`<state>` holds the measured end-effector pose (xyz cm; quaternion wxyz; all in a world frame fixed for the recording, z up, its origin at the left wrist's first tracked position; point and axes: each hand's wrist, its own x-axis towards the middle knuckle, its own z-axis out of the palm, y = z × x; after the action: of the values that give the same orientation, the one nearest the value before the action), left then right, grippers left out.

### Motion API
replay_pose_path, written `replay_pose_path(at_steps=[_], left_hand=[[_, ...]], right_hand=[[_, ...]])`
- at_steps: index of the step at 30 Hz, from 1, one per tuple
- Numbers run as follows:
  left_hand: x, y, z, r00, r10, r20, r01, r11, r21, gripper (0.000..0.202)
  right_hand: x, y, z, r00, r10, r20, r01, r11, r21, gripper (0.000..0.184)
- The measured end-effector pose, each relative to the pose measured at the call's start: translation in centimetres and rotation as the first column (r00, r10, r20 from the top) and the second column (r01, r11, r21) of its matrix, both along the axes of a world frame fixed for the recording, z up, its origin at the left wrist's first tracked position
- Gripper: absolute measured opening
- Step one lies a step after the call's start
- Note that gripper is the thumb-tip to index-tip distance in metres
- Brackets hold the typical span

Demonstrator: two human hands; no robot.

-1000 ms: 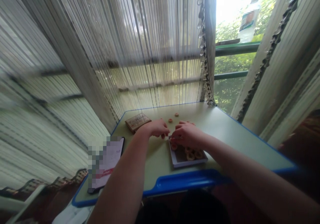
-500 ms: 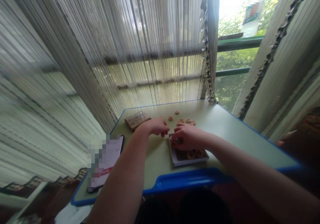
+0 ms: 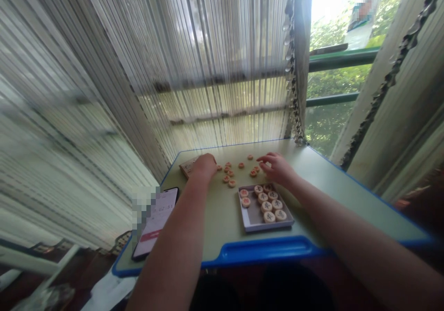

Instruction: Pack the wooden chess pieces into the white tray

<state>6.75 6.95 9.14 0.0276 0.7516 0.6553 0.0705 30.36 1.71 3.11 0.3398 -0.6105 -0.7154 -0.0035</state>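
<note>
Over the right edge of a wooden-looking box lid [image 3: 185,166] is my left hand [image 3: 205,165], curled downward, its fingertips hidden from view. Several loose Chinese chess pieces [image 3: 231,183] with red markings lie just right of it. My right hand [image 3: 277,168] hovers past the far side of the open box, fingers apart and nothing visible between them, close to a pair of red-marked pieces [image 3: 253,173]. In the shallow white-edged box [image 3: 247,217], black-marked pieces [image 3: 266,206] stand in two columns on the right, and two red-marked pieces [image 3: 245,202] lie at its left wall.
A phone [image 3: 157,223] with a lit screen lies on the table's left side. The pale table [image 3: 347,200] has a blue rim and a blue moulded ledge [image 3: 267,248] at the front. Striped string curtains [image 3: 222,47] hang behind, beside a window with green rails [image 3: 342,61].
My right hand has left the box and moved away to the right, opening. My left hand has shifted left onto the lid. Pieces they covered now show.
</note>
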Motion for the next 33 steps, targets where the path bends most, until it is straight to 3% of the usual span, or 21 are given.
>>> replay_pose_path(at_steps=[4, 7, 11, 18, 23, 29, 33], left_hand=[[0.7, -0.5, -0.4, 0.997, 0.013, -0.074, -0.018, 0.998, -0.067, 0.027], [0.9, -1.0, 0.0, 0.991, 0.021, -0.136, -0.040, 0.990, -0.133, 0.028], [0.9, -1.3, 0.5, 0.993, -0.014, -0.120, -0.006, 0.986, -0.164, 0.027], [0.5, -0.6, -0.3, 0.995, -0.086, 0.051, 0.094, 0.979, -0.183, 0.034], [0.6, -0.7, 0.1, 0.996, -0.031, -0.083, 0.021, 0.992, -0.123, 0.026], [0.8, -0.7, -0.3, 0.995, -0.055, -0.080, 0.043, 0.989, -0.141, 0.025], [1.1, -0.6, -0.9, 0.993, -0.089, -0.081, 0.080, 0.991, -0.103, 0.024]], right_hand=[[0.8, 0.4, -0.5, 0.962, -0.244, 0.124, 0.263, 0.950, -0.167, 0.036], [1.1, 0.5, -0.5, 0.948, -0.291, 0.128, 0.315, 0.909, -0.272, 0.042], [1.1, 0.5, -0.4, 0.963, -0.260, 0.068, 0.268, 0.917, -0.294, 0.045], [0.4, 0.2, 0.1, 0.969, -0.199, -0.149, 0.149, 0.944, -0.296, 0.042], [0.7, 0.4, -0.1, 0.970, -0.214, -0.117, 0.178, 0.949, -0.260, 0.035], [-0.1, 0.3, -0.4, 0.989, 0.119, 0.089, -0.108, 0.987, -0.119, 0.025], [-0.4, 0.1, -0.5, 0.980, 0.177, 0.093, -0.165, 0.978, -0.131, 0.022]])
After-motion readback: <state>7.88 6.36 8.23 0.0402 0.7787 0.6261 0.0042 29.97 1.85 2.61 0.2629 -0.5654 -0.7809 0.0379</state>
